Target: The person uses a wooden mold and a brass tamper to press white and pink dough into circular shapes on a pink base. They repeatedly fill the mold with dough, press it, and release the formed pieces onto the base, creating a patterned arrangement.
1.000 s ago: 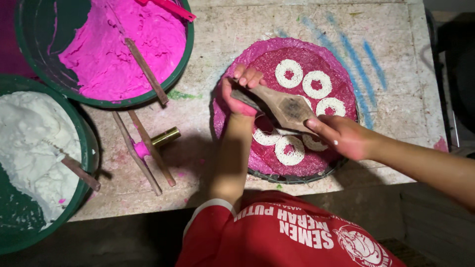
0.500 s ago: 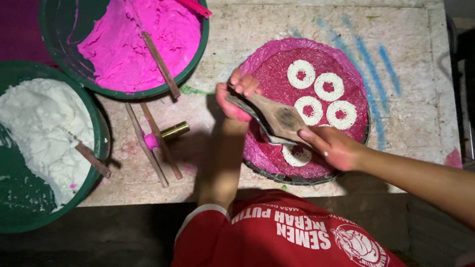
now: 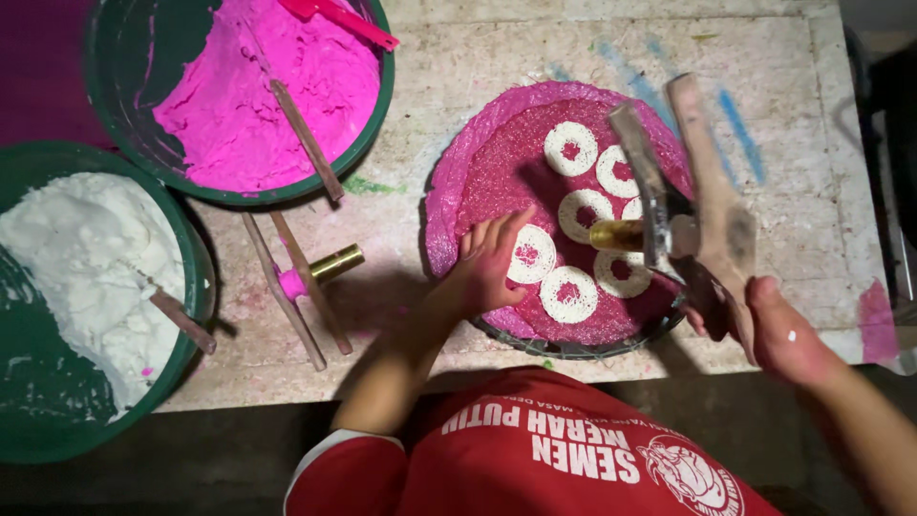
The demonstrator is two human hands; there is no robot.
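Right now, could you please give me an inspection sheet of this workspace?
Surface: worn pale table streaked with blue, green and pink.
Job's things: round pink tray carrying white rings; wooden press tool with a brass tip.
Clutter: green tub of pink paste, green tub of white paste, each with a stick; second wooden tool lying on the table.
Grippers: left hand rests on the tray; right hand holds the press tool tilted above it.
Cables: nothing seen.
Surroundings: dark floor.

head cam: I look straight down, close | counter (image 3: 458, 124) fills my frame, near edge at bottom | only one view
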